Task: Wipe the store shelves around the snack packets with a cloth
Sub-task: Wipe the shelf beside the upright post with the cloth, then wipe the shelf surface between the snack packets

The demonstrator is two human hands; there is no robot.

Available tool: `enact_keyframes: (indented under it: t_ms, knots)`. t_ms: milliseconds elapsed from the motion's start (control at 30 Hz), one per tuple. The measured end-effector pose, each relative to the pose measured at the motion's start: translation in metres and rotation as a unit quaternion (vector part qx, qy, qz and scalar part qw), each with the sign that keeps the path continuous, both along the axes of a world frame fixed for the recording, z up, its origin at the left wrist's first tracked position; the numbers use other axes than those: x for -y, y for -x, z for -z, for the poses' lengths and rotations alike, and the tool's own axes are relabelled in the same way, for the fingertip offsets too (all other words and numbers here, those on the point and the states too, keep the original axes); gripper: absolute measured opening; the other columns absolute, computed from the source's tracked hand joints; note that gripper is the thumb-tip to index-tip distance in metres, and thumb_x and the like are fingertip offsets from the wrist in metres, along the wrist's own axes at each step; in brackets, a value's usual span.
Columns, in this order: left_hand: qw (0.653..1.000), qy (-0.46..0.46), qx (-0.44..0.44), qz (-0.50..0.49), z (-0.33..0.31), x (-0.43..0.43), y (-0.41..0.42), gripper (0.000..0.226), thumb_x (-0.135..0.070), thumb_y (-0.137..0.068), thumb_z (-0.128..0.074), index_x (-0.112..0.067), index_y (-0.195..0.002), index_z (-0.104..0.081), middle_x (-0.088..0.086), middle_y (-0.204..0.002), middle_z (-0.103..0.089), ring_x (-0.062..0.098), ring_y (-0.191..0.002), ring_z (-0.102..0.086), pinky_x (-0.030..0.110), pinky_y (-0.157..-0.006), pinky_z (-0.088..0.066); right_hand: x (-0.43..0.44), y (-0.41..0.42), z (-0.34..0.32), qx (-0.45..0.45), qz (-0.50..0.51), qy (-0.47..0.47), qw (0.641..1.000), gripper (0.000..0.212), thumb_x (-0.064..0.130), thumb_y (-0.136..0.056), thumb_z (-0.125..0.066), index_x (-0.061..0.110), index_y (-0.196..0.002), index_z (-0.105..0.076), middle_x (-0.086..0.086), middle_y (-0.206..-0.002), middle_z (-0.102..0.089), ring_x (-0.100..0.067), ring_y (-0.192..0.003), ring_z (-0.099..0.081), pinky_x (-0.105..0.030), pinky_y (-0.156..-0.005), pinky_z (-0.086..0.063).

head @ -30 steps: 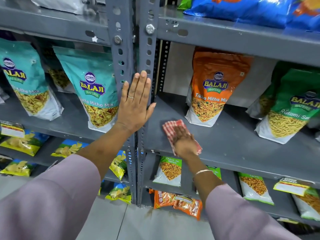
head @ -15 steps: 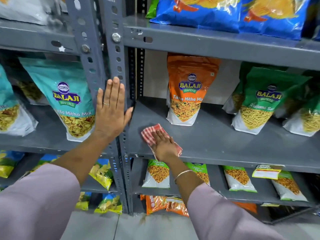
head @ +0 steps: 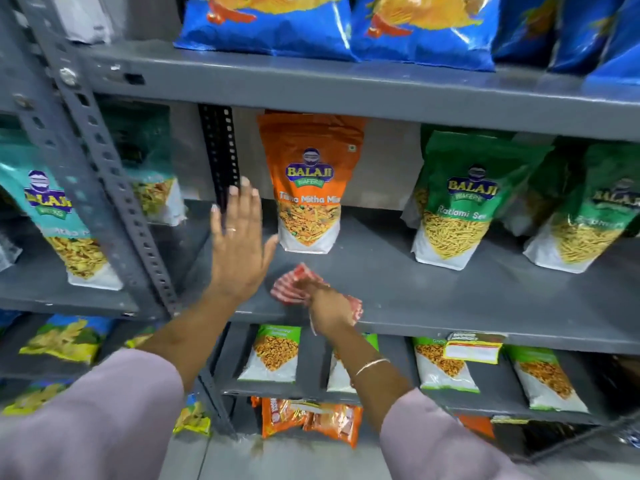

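Note:
My right hand [head: 327, 304] presses a red-and-white checked cloth [head: 294, 284] flat on the grey middle shelf [head: 450, 296], near its front edge. My left hand [head: 239, 247] is raised with fingers spread, in the air just left of an upright orange snack packet [head: 310, 183]; its thumb is close to the packet's lower left corner. Two green snack packets [head: 460, 202] stand further right on the same shelf. The cloth lies in front of the orange packet, apart from it.
A slotted grey upright post [head: 100, 174] divides the racks on the left, with teal packets [head: 62, 220] behind it. Blue packets [head: 277, 26] fill the shelf above. Lower shelves hold small green-topped packets [head: 277, 355] and orange packets [head: 311, 417].
My left hand has left the upright post and moved right, toward the orange packet. My right hand and the cloth stay near the shelf's front edge. The view has shifted right.

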State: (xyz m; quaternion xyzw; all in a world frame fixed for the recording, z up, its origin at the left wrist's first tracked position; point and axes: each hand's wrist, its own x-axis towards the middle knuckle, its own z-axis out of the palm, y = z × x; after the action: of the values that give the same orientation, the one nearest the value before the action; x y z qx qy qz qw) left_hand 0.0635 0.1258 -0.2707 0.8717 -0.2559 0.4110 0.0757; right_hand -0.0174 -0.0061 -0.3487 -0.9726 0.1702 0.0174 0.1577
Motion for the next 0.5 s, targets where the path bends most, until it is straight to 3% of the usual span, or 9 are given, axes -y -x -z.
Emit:
enact_keyframes:
  t_ms: [133,200,267,333,433,500]
  knots:
    - [0.995,-0.043,-0.089,-0.005,0.040,0.060,0.031,0.075,-0.044,-0.089,-0.020,-0.005,-0.147,0.009,0.012,-0.155,-0.009,0.021,-0.142,0.014,0.046,-0.113,-0.004,0.070,0.038,-0.009,0.077,0.112,-0.018,0.990,0.036,0.036,-0.097,-0.039,0.031,-0.130,-0.053,-0.013,-0.116,-0.070,-0.033,-0.105,-0.068,-0.044,-0.091,-0.054]
    - [0.988,-0.065,-0.142,0.007,0.057,0.072,0.042,0.073,-0.046,-0.089,-0.021,-0.004,-0.147,-0.008,0.013,-0.154,-0.020,0.022,-0.143,0.000,0.046,-0.111,-0.010,0.107,0.054,-0.008,0.125,0.134,-0.039,0.982,0.052,0.050,-0.094,-0.025,0.032,-0.138,-0.045,-0.015,-0.129,-0.063,-0.026,-0.117,-0.061,-0.038,-0.102,-0.048]
    - [0.977,-0.102,-0.187,0.012,0.076,0.083,0.052,0.072,-0.048,-0.090,-0.020,-0.002,-0.145,-0.020,0.013,-0.152,-0.026,0.023,-0.141,-0.011,0.047,-0.112,-0.016,0.140,0.060,0.001,0.079,0.081,-0.030,0.993,0.056,0.026,-0.094,-0.038,0.024,-0.150,-0.027,-0.003,-0.158,-0.028,-0.017,-0.145,-0.027,-0.031,-0.119,-0.024]
    - [0.962,-0.121,-0.246,0.025,0.093,0.089,0.060,0.073,-0.050,-0.091,-0.018,0.000,-0.142,-0.029,0.013,-0.151,-0.027,0.022,-0.141,-0.017,0.046,-0.111,-0.020,0.150,0.055,0.005,-0.003,0.093,-0.001,0.996,0.068,0.016,-0.094,-0.044,0.015,-0.153,-0.010,-0.004,-0.163,-0.005,-0.022,-0.150,-0.004,-0.036,-0.124,-0.012]
    - [0.940,-0.117,-0.316,0.048,0.111,0.097,0.067,0.086,-0.061,-0.090,-0.003,0.002,-0.140,-0.036,0.015,-0.150,-0.031,0.025,-0.139,-0.026,0.042,-0.112,-0.018,0.139,0.045,0.004,-0.030,0.050,0.045,0.997,0.067,0.021,-0.097,-0.041,0.012,-0.153,-0.005,-0.009,-0.162,-0.005,-0.030,-0.149,-0.007,-0.041,-0.121,-0.018]
    - [0.931,-0.116,-0.343,0.049,0.119,0.099,0.066,0.093,-0.065,-0.082,0.003,-0.002,-0.144,-0.028,0.012,-0.153,-0.022,0.022,-0.142,-0.018,0.036,-0.115,-0.006,0.137,0.035,0.003,-0.022,0.013,0.067,0.997,0.060,0.025,-0.098,-0.038,0.013,-0.151,-0.013,-0.012,-0.159,-0.015,-0.033,-0.144,-0.019,-0.043,-0.115,-0.027]
